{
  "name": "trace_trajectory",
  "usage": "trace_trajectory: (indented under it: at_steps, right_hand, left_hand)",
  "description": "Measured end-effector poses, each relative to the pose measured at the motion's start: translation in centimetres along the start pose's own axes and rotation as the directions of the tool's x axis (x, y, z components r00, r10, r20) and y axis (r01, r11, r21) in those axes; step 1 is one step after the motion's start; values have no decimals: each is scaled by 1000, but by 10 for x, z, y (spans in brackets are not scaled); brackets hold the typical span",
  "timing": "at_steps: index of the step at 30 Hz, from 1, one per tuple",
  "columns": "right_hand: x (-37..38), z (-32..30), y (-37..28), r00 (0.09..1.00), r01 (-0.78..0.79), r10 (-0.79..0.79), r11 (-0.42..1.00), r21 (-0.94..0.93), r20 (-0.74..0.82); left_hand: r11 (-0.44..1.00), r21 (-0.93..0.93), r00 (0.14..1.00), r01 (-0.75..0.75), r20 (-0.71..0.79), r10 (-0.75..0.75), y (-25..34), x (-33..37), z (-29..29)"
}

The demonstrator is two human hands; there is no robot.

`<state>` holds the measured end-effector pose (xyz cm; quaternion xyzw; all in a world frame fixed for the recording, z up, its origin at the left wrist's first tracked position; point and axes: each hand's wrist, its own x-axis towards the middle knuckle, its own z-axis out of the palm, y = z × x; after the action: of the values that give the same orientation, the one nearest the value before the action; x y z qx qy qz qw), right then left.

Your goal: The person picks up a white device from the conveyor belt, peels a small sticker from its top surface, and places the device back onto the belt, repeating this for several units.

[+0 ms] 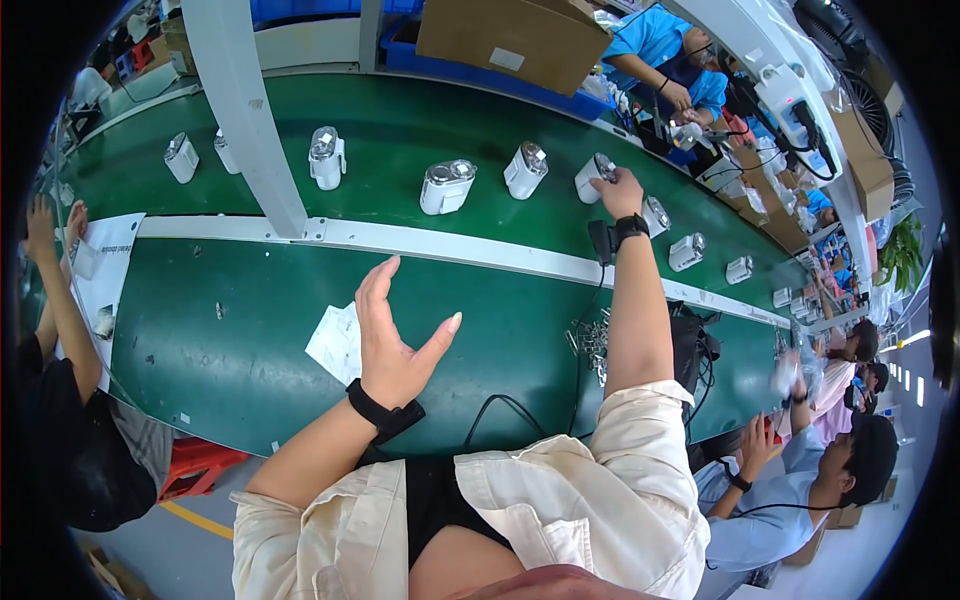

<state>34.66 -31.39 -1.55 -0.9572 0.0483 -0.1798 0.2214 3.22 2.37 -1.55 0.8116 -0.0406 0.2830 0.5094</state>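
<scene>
My right hand point(621, 193) reaches across the white rail, its fingers closed round the near side of a white device point(587, 187) with a shiny, rounded top. That device stands on the green conveyor belt beyond the rail. More of the same kind stand along the belt, among them one white unit point(525, 172) to its left and a wider-looking one point(447, 188) further left. Over the near green worktop, my left hand point(388, 338) is held open, thumb and fingers spread, with nothing in it. A white paper sheet point(335, 342) lies beside and partly behind it.
A white rail point(450, 246) divides worktop from belt, and a white post point(245, 110) rises at left. Small metal parts point(592, 345) and a black bag point(690, 345) with cables lie near my right forearm. Co-workers sit on both sides and opposite.
</scene>
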Motion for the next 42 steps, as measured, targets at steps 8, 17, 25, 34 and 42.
trace_trajectory:
  at_steps: [8, 17, 25, 34, 42]
  right_hand:
    - [-72, -75, -41, 943, -226, -72, 579, 783, 325]
    - [-215, -108, -169, 374, -9, -832, 439, 898, 410]
    - [-250, -116, -181, 679, 523, -732, 530, 668, 50]
    - [-258, -109, -185, 774, 340, -619, 585, 736, 134]
    - [-258, -110, -187, 773, 133, -551, 626, 768, 315]
  left_hand:
    - [983, -182, 997, 32, 68, -20, -1, -7, 1]
    - [773, -618, 954, 142, 295, 61, 17, 3, 2]
    - [924, 231, 945, -306, -40, 323, 8, 4, -2]
    - [872, 292, 902, -393, -61, 427, 10, 9, 2]
    - [885, 278, 909, -374, -80, 409, 9, 10, 3]
